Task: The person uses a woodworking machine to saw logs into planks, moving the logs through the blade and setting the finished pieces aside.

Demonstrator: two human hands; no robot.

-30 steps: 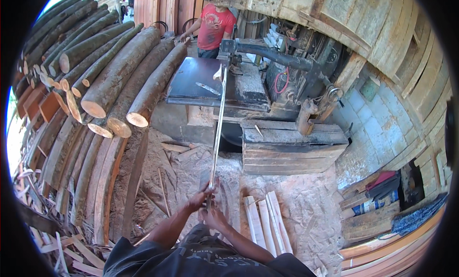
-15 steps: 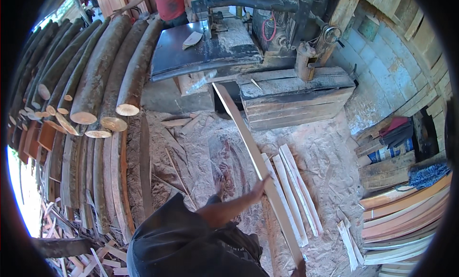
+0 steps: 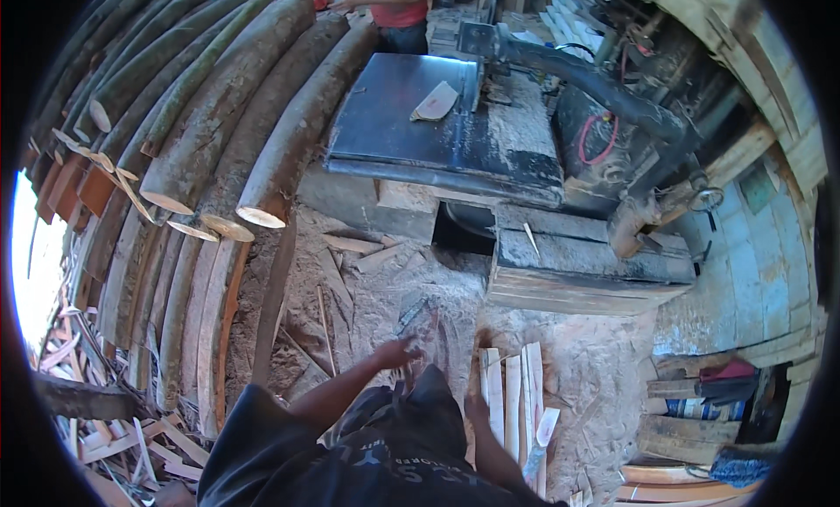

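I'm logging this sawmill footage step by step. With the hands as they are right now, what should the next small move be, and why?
Probably step to the saw table for another piece. The left hand, blurred, looks empty over the sawdust floor, the right hand is hidden, and pale cut strips already lie stacked by the right side. A wood offcut sits on the table.

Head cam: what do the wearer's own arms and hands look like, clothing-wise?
Both forearms are bare: no gloves, watch or bands visible. The left hand is motion-blurred, its fingers indistinct. The right hand barely shows beside the torso. A dark short-sleeved shirt with faint grey print covers the shoulders and upper arms.
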